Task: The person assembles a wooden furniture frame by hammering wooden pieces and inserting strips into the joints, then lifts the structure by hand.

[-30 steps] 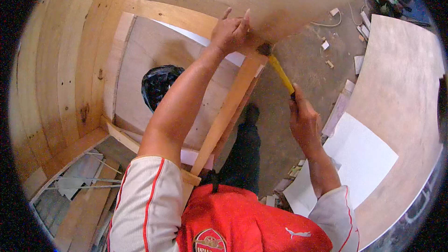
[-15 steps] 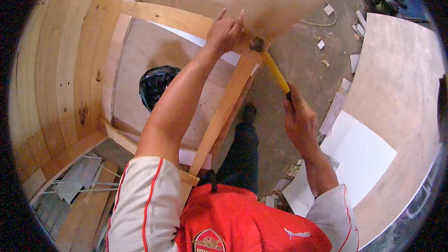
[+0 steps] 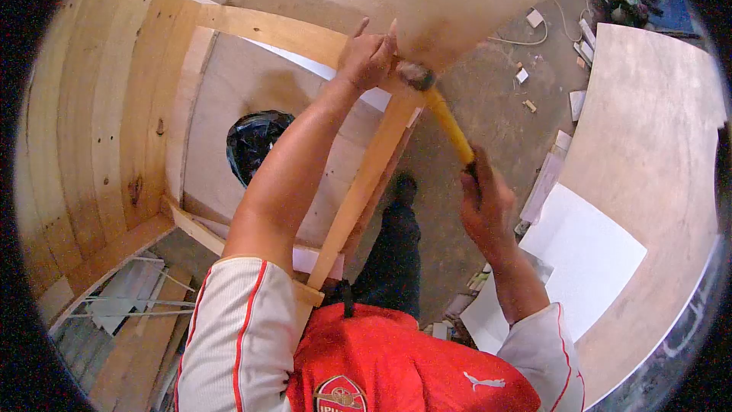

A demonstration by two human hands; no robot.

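My right hand (image 3: 488, 202) is closed around the black grip of a hammer with a yellow handle (image 3: 450, 128). The hammer head (image 3: 416, 75), slightly blurred, is close beside my left hand (image 3: 367, 57), at the corner of a wooden frame (image 3: 364, 191). Two digits of my left hand point upward while the others curl down by the frame's top rail. Whatever those curled fingers hold is hidden. A large brown panel (image 3: 465, 0) rises behind this corner. Inside the frame lies a plywood sheet (image 3: 217, 84), with a black plastic bag (image 3: 258, 141) on it, partly covered by my left forearm.
A wall of wooden planks (image 3: 107, 107) stands at the left. To the right, a curved plywood sheet (image 3: 640, 137) carries a white sheet (image 3: 587, 252). Small offcuts (image 3: 522, 75) and a pale cable (image 3: 526, 40) lie on the floor. Loose boards (image 3: 145, 336) are at lower left.
The hammer head has shifted slightly left, toward my left hand, and its handle has tilted. My right hand has dropped a little. My left hand stays almost in place.
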